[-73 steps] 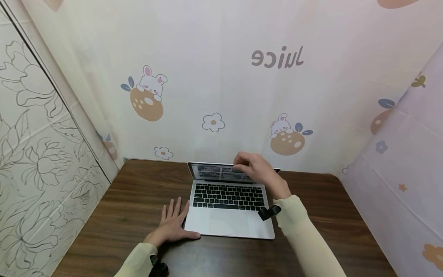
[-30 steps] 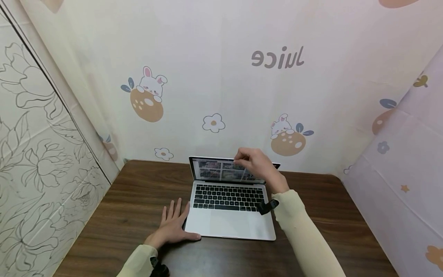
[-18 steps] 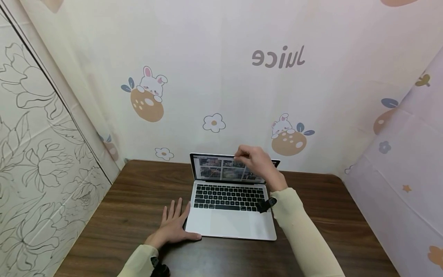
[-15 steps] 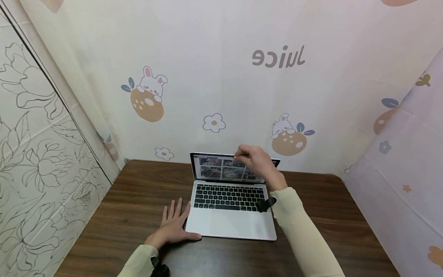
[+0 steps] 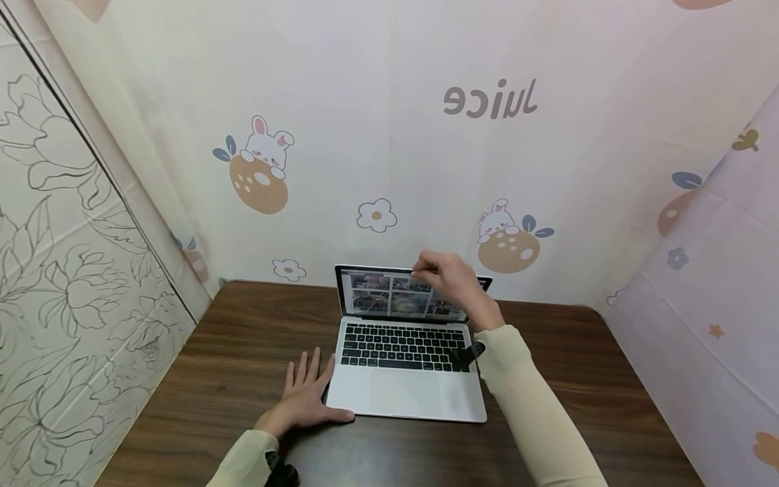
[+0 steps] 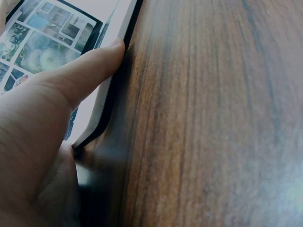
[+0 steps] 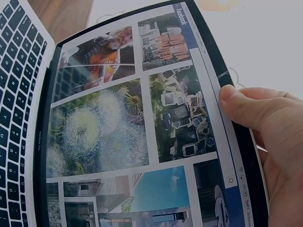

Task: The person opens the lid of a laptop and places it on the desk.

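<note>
A silver laptop (image 5: 403, 396) stands on the brown wooden table, its lid (image 5: 369, 292) raised and a page of picture tiles lit on the screen (image 7: 99, 127). My right hand (image 5: 453, 281) pinches the top edge of that lid, thumb (image 7: 241, 106) on the screen side and the other fingers behind, partly hidden. At the laptop's front left corner, my left hand (image 5: 302, 404) rests with fingers spread straight on the tabletop. Its thumb (image 6: 90, 68) lies along the front edge of the laptop base, touching it.
The wooden table (image 5: 243, 338) reaches a back wall covered by a printed curtain (image 5: 377, 135), close behind the laptop lid. Further patterned curtains hang at the left (image 5: 73, 270) and the right (image 5: 712, 284). A small black camera sits on each wrist.
The right hand has lifted the lid's top edge up and back, so the lid stands more upright and more of the screen shows. The left hand has stayed in place.
</note>
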Available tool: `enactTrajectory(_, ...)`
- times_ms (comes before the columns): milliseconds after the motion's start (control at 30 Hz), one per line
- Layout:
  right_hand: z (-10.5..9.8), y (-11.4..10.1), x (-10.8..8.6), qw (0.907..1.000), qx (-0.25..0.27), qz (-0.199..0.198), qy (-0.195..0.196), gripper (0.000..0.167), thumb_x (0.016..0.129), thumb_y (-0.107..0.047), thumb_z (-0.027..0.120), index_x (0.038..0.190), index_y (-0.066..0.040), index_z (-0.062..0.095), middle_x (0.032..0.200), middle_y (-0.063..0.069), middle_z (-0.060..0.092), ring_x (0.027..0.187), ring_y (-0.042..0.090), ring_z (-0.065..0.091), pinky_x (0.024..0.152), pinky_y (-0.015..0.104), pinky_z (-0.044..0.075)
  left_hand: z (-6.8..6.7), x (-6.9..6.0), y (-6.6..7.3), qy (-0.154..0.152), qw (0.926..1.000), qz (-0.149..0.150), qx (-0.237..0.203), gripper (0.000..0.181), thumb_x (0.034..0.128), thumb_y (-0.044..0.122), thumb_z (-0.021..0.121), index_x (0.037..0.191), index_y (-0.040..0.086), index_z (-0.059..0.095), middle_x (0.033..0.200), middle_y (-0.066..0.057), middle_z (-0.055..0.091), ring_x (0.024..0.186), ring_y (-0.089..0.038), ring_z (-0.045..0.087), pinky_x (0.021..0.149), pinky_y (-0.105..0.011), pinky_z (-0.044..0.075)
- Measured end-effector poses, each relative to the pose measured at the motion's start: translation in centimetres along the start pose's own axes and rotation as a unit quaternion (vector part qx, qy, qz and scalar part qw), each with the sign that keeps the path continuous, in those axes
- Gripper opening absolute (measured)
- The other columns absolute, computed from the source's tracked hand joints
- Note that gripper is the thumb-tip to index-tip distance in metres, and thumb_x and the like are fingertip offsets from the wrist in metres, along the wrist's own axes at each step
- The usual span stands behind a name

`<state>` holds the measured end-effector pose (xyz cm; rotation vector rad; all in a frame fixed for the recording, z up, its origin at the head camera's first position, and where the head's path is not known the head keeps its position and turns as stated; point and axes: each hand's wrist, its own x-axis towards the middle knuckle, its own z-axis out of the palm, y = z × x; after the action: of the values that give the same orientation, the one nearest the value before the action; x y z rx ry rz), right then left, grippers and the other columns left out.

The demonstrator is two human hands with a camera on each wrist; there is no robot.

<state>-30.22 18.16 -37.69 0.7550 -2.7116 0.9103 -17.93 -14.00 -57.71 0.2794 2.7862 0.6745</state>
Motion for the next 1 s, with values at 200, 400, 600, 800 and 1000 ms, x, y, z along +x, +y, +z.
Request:
enactTrajectory(200, 0.04, 0.00, 0.07, 0.9999, -0.007, -0.003, 0.007, 0.007, 0.100, -0.017, 0.069, 0.094, -0.020, 0.072, 0.098, -0.001, 0.078, 0.085, 0.015, 0.072, 0.070, 0.036, 0.054, 0.12, 0.03, 0.01, 0.001, 1.0000, 0.001, 0.006, 0.137, 0.0608, 0.092, 0.069, 0.167, 0.022, 0.017, 0.174, -0.015, -0.005, 0.159, -0.042, -0.011, 0.123, -0.064, -0.012)
enactTrajectory(400, 0.12, -0.10, 0.22, 0.9997, -0.022, -0.005, 0.014, 0.007, 0.101, -0.017, 0.068, 0.095, -0.019, 0.072, 0.101, 0.000, 0.079, 0.088, 0.017, 0.074, 0.071, 0.037, 0.056, 0.09, 0.04, 0.02, -0.001, 1.0000, -0.001, 0.004, 0.138, 0.0605, 0.092, 0.070, 0.167, 0.022, 0.017, 0.174, -0.015, -0.006, 0.159, -0.042, -0.012, 0.123, -0.064, -0.013)
enactTrajectory(600, 0.27, -0.16, 0.34, 0.9986, -0.041, -0.011, 0.029, 0.006, 0.100, -0.018, 0.069, 0.095, -0.020, 0.072, 0.100, 0.000, 0.079, 0.083, 0.017, 0.073, 0.068, 0.037, 0.054, 0.05, 0.09, 0.03, -0.002, 1.0000, -0.003, 0.000, 0.138, 0.0603, 0.092, 0.070, 0.167, 0.022, 0.017, 0.174, -0.015, -0.005, 0.159, -0.042, -0.012, 0.123, -0.064, -0.013)
enactTrajectory(800, 0.54, -0.12, 0.50, 0.9975, -0.058, -0.010, 0.040, 0.005, 0.099, -0.020, 0.070, 0.094, -0.020, 0.072, 0.101, 0.002, 0.079, 0.082, 0.018, 0.074, 0.067, 0.037, 0.053, 0.04, 0.03, 0.05, -0.001, 1.0000, -0.003, -0.001, 0.138, 0.0600, 0.092, 0.070, 0.167, 0.022, 0.018, 0.174, -0.016, -0.005, 0.159, -0.042, -0.012, 0.123, -0.064, -0.013)
enactTrajectory(1000, 0.61, -0.01, 0.56, 0.9972, -0.058, -0.010, 0.045, 0.006, 0.099, -0.022, 0.070, 0.093, -0.020, 0.072, 0.100, 0.001, 0.080, 0.083, 0.019, 0.074, 0.067, 0.038, 0.053, 0.01, -0.01, 0.09, -0.001, 1.0000, -0.002, -0.005, 0.138, 0.0601, 0.092, 0.070, 0.166, 0.021, 0.019, 0.174, -0.016, -0.005, 0.159, -0.042, -0.012, 0.123, -0.064, -0.013)
